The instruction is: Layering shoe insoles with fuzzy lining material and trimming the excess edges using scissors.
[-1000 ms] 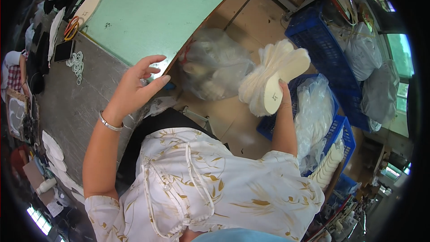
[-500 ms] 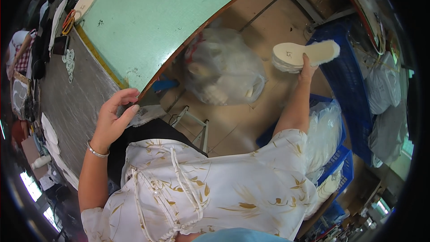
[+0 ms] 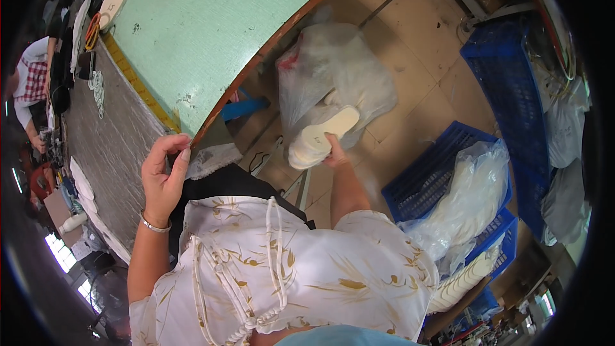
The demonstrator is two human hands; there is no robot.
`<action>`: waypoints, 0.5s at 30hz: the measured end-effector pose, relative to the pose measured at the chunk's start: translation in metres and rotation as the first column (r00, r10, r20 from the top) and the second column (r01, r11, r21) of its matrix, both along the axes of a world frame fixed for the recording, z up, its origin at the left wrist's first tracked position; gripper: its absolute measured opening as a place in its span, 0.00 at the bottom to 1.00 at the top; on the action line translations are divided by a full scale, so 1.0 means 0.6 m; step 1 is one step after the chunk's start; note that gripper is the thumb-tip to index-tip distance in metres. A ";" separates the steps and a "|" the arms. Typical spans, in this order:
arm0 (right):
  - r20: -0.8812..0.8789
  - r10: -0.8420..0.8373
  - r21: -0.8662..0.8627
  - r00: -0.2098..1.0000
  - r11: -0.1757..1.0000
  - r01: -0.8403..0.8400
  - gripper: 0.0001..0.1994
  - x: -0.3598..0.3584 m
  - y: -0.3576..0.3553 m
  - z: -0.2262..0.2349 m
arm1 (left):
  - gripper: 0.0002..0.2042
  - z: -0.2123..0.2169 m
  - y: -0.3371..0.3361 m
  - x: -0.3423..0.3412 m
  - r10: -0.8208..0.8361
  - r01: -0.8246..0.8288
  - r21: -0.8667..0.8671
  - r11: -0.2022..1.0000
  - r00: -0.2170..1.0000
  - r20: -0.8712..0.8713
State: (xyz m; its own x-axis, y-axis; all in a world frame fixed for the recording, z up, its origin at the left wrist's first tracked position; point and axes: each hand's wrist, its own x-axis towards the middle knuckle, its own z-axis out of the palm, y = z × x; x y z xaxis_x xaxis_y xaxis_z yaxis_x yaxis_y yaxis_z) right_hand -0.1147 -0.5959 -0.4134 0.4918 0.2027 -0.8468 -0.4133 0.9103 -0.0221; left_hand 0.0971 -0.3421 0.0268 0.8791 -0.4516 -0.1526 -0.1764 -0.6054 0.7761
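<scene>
My right hand (image 3: pixel 334 150) grips a stack of white shoe insoles (image 3: pixel 318 136) and holds it against a clear plastic bag (image 3: pixel 333 80) that sits on the floor and has more pale pieces inside. My left hand (image 3: pixel 164 176), with a thin bracelet on the wrist, rests with curled fingers on the corner of the green worktable (image 3: pixel 211 32). Nothing shows in the left hand itself. My patterned white top fills the lower middle of the view.
Blue plastic crates (image 3: pixel 442 173) stand on the floor to the right, one holding a clear bag of white insoles (image 3: pixel 471 202); a taller blue crate (image 3: pixel 522 83) stands behind. A grey strip (image 3: pixel 106 147) runs left of the table. Another person in a checked shirt (image 3: pixel 32 83) is at far left.
My right hand has carried the insole stack from the blue crates on the right leftward and down to the clear bag. My left hand slid back along the table edge to its corner.
</scene>
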 end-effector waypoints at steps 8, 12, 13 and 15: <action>0.064 0.079 -0.046 0.995 0.996 -0.076 0.23 0.060 -0.052 0.020 | 0.09 -0.005 -0.004 -0.010 0.038 -0.037 -0.014 0.999 0.999 0.034; 0.066 -0.076 -0.064 0.995 0.995 0.080 0.26 0.078 -0.075 -0.006 | 0.09 -0.006 -0.013 -0.012 0.035 -0.034 -0.013 0.999 0.995 0.090; 0.121 -0.100 -0.216 0.988 0.969 0.124 0.27 0.087 -0.072 -0.013 | 0.09 -0.006 -0.011 -0.012 0.024 -0.024 -0.002 1.000 0.993 0.116; 0.108 -0.054 -0.219 0.993 0.973 0.077 0.28 0.107 -0.085 -0.019 | 0.08 -0.007 -0.011 -0.014 0.043 -0.042 -0.007 0.999 0.990 0.135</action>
State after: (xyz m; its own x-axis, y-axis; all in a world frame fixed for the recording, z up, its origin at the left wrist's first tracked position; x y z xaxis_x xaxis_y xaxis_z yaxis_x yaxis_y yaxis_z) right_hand -0.0504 -0.6468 -0.4250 0.5825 -0.0208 -0.8126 -0.3381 0.9029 -0.2655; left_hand 0.0889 -0.3487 0.0227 0.9099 -0.4138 -0.0293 -0.2541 -0.6117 0.7492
